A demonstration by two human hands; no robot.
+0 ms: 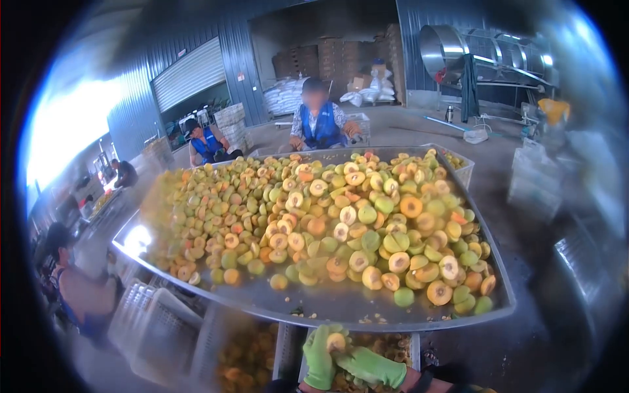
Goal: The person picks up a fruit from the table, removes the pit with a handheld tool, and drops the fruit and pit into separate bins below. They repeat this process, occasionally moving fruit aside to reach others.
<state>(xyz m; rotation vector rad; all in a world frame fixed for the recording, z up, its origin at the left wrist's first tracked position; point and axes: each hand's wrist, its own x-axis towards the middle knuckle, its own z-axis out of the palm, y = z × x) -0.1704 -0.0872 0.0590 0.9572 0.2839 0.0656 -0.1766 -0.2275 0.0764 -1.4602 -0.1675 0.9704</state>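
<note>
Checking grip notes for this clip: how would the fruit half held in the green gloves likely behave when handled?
The fruit half shows a cut face, so it is probably slippery and bruises easily in the left hand. Smaller than that hand, it is likely light. Its rounded back might rock on the metal tray.

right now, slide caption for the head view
Green-gloved left hand holds a fruit half, right hand beside it, below a metal tray heaped with halved fruit

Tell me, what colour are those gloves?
Bright green, on the left hand and right hand at the halved yellow fruit; head view.
</note>
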